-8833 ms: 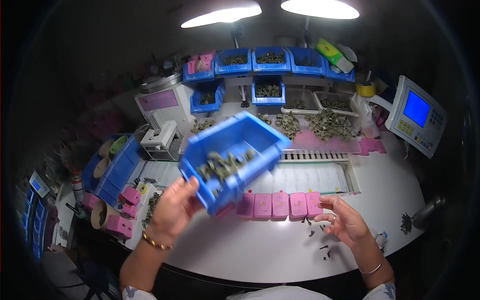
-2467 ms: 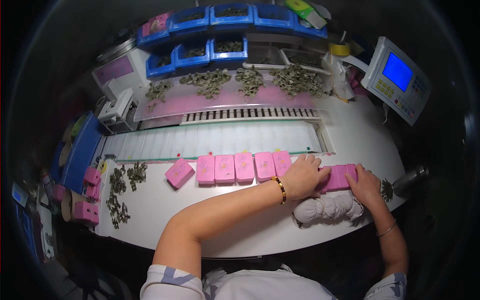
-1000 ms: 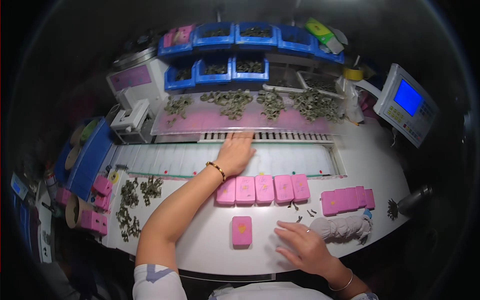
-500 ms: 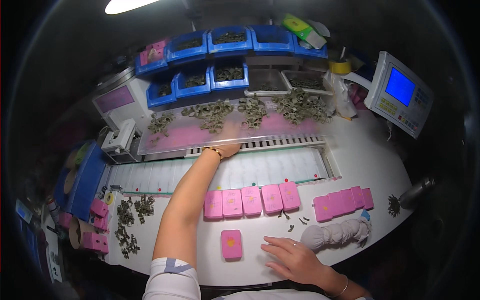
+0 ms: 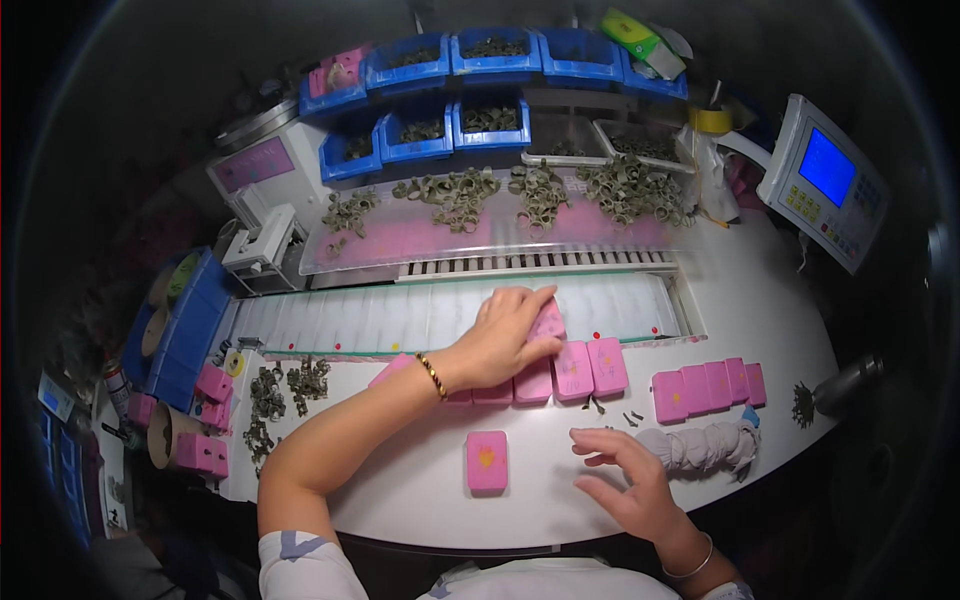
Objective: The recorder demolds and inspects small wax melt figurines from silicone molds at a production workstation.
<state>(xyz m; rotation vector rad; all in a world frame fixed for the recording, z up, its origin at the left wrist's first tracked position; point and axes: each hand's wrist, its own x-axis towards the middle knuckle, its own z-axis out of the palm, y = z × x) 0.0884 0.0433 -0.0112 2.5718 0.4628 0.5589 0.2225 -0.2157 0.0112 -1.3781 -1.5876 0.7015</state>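
Observation:
My left hand (image 5: pixel 497 338) is closed around a pink block (image 5: pixel 548 319), a rounded rectangular piece with pen marks. It is raised above a row of similar blocks, where the right end block (image 5: pixel 607 366) shows beside it and my forearm covers the left part. Just below lies a single pink block (image 5: pixel 487 461) with a yellow mark on top. My right hand (image 5: pixel 632 483) hovers over the white table (image 5: pixel 420 510), fingers apart and holding nothing. Next to it is a knotted white cloth roll (image 5: pixel 705 446).
Beyond the row runs a long white panel (image 5: pixel 380 315) with coloured pins along its edge. A clear tray (image 5: pixel 350 262) carries heaps of greenish-grey rings, with blue bins (image 5: pixel 490 125) behind. More pink blocks (image 5: pixel 710 387) stand right, below a control panel (image 5: pixel 825 180).
My left hand has come back from under the clear tray and now grips a pink block above the row. My right hand has lifted slightly, fingers more curved. The whole view has shifted.

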